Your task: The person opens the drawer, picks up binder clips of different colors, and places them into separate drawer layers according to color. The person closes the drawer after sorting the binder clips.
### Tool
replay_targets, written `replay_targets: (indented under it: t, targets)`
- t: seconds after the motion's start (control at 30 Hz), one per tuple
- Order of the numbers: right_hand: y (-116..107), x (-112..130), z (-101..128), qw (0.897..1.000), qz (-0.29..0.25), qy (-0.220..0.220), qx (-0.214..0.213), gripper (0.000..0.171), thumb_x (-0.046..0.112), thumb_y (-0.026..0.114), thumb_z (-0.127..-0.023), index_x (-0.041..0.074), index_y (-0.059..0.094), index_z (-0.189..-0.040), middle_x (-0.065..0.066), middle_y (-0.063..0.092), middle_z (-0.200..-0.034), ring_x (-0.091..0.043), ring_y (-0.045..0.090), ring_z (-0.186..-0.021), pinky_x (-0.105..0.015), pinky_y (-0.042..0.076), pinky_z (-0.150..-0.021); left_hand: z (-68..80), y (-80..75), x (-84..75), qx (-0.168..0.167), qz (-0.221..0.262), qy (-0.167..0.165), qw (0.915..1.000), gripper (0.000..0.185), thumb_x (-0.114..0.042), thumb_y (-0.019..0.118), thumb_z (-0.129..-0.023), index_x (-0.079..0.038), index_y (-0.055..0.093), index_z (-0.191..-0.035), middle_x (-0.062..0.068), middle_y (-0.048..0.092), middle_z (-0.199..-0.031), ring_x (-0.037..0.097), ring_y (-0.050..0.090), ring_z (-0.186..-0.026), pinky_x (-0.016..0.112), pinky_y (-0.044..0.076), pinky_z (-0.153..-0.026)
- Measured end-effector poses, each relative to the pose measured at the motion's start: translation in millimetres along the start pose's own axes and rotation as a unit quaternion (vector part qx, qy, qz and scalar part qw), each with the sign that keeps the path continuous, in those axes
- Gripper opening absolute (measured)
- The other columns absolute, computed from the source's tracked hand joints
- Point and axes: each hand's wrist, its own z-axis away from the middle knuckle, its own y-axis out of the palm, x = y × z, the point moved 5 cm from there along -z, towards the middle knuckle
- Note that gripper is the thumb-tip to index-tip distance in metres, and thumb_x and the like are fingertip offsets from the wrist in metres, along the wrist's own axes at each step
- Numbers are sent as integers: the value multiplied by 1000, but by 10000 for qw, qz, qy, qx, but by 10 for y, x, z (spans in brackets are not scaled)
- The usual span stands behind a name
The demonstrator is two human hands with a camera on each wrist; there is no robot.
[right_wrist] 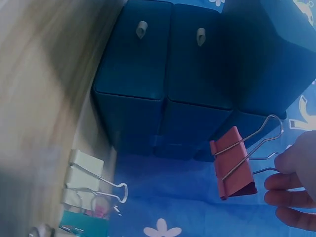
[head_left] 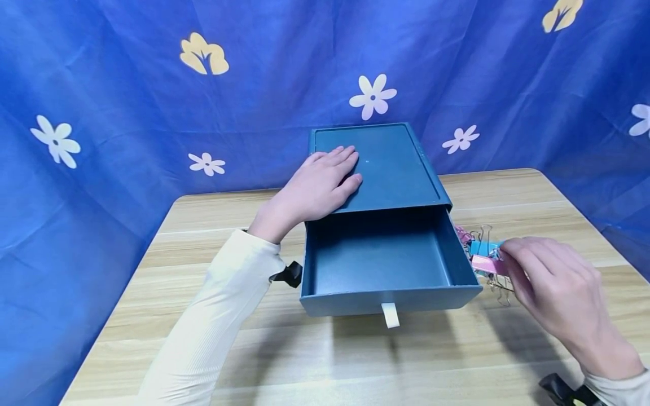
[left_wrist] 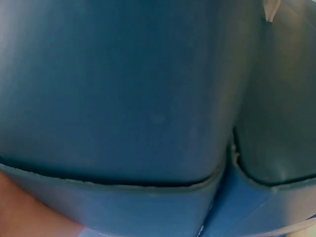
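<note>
Fingers of the right hand (head_left: pixel 558 287): thumb and fingertips pinch the pinkish-red binder clip (right_wrist: pixel 232 163) by the end of its wire handles.
Fingers of the left hand (head_left: pixel 322 183): laid flat and uncurled, grasping nothing, palm down on the blue cabinet (head_left: pixel 401 158).
Held clip: just beyond the right fingertips, on their cabinet side, raised off the wooden table (head_left: pixel 244 361).
Clip handling: probably light, with a stiff spring body and little risk of breaking; the smooth thin wires could swivel or slip in a loose pinch.
Where to hold it: the wire ends suit a light carry; the flat sides of the body would likely give a steadier grasp and stop it swinging.
Pulled-out top drawer (head_left: pixel 391 301): left of the right fingers and forward of the left ones; only its own floor and walls show inside, with the back part in shadow.
Lower drawers (right_wrist: pixel 200 69): two, pushed in, below the pulled-out one and across from the right fingers; contents hidden.
Other clips: a pale clip (right_wrist: pixel 84 173) and a teal clip (right_wrist: pixel 89 224) among a small group near the right fingers, beside the cabinet; how many is hard to tell.
</note>
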Motion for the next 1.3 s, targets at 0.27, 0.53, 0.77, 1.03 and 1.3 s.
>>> replay_targets:
  t: [0.27, 0.53, 0.77, 1.03, 1.3]
  targets:
    - [-57, -13, -159, 9998, 85, -68, -183, 39, 26, 51, -99, -5, 66, -82, -16, 67, -75, -38, 61, -64, -45, 42, -61, 1, -1, -2, -2, 9, 19, 10000, 56, -35, 31, -105, -5, 27, -152, 9, 22, -159, 23, 15, -147, 38, 12, -117]
    - [-115, 23, -355, 9993, 144, -93, -334, 36, 24, 50, -98, -4, 67, -82, -17, 67, -75, -39, 61, -64, -49, 42, -60, 4, 4, 1, -4, 13, 15, 10000, 55, -35, 31, -105, -5, 27, -152, 8, 22, -159, 23, 15, -147, 37, 12, -117]
    - [-124, 31, -443, 9991, 121, -112, -380, 36, 27, 51, -98, -1, 70, -85, -13, 69, -79, -37, 62, -69, -48, 42, -60, 10, -1, -2, -27, 26, 19, 10000, 55, -35, 31, -105, -5, 27, -152, 8, 22, -158, 22, 15, -147, 38, 12, -117]
    - [-83, 98, -543, 9977, -84, -265, -618, 30, 22, 54, -96, 0, 73, -88, -12, 71, -82, -36, 64, -70, -46, 42, -59, -10, 11, 8, -47, 10, 31, 10000, 55, -35, 31, -105, -5, 28, -152, 8, 23, -158, 23, 16, -147, 38, 13, -117]
    - [-71, 171, -685, 9949, -215, -315, -936, 24, 20, 60, -94, 0, 73, -88, -10, 72, -82, -35, 64, -67, -45, 40, -56, 1, 2, 6, -33, 31, 18, 10000, 55, -35, 31, -105, -5, 28, -152, 8, 22, -158, 23, 16, -147, 38, 12, -117]
